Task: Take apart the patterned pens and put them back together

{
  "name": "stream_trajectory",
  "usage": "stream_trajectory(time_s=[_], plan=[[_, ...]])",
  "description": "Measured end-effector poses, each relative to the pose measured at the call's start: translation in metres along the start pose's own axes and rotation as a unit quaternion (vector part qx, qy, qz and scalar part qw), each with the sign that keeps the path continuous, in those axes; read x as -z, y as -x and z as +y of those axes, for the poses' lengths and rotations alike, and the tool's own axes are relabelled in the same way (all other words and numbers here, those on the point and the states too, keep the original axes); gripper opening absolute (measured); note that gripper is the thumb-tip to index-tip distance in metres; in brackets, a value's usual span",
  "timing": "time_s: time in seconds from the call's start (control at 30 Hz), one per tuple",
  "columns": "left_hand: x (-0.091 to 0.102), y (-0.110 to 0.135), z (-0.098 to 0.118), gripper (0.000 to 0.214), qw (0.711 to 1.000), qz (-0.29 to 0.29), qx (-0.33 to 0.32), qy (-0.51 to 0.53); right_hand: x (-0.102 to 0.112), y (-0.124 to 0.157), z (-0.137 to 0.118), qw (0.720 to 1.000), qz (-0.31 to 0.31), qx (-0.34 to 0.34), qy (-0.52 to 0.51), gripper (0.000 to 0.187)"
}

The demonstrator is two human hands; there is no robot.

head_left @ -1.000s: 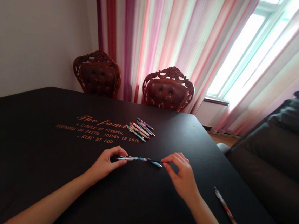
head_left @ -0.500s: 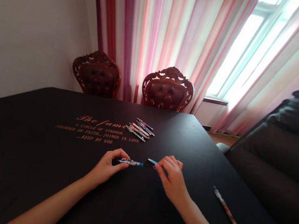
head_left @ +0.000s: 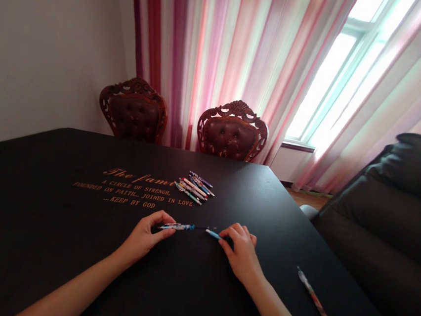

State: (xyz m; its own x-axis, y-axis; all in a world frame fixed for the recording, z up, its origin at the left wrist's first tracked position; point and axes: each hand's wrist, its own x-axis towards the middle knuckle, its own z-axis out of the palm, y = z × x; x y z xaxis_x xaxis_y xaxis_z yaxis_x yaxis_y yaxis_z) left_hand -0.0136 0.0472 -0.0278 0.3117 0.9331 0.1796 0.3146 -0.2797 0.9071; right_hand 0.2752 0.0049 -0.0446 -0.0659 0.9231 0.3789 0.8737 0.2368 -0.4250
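Note:
My left hand (head_left: 145, 236) pinches the patterned blue-and-white barrel of a pen (head_left: 178, 226) just above the black table (head_left: 59, 223). A thin dark refill sticks out of the barrel's right end. My right hand (head_left: 240, 253) is closed on a small light-blue pen piece (head_left: 212, 234), held a little apart from the barrel's end. Both hands rest near the middle of the table's near half.
A pile of several patterned pens (head_left: 194, 187) lies beyond the hands beside gold lettering (head_left: 133, 190). Another long pen (head_left: 320, 310) lies at the right near edge. Two carved wooden chairs (head_left: 231, 130) stand behind the table, a dark sofa (head_left: 386, 219) to the right.
The pen was stretched whole between both hands; now my right hand has drawn its blue end piece off and moved left, nearer the barrel. The view tilted slightly down.

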Motion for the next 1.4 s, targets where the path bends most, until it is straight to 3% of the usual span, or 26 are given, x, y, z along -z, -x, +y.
stream_trajectory(time_s=[0.13,0.3,0.87,1.4], plan=[[0.000,0.001,0.000,0.017,1.000,0.002,0.006,0.003,0.005,-0.004,0.009,0.997,0.047,-0.027,-0.047,0.008],[0.000,0.001,0.001,0.017,1.000,0.004,0.018,0.002,0.014,-0.008,0.015,0.989,0.085,-0.010,-0.122,0.009],[0.000,0.001,0.005,0.018,1.000,0.013,0.018,0.004,0.024,-0.007,0.009,0.991,0.087,0.007,-0.104,0.009],[0.001,0.003,0.005,0.017,1.000,-0.010,0.005,-0.013,0.025,-0.001,-0.019,0.995,0.066,0.052,-0.061,0.007]])
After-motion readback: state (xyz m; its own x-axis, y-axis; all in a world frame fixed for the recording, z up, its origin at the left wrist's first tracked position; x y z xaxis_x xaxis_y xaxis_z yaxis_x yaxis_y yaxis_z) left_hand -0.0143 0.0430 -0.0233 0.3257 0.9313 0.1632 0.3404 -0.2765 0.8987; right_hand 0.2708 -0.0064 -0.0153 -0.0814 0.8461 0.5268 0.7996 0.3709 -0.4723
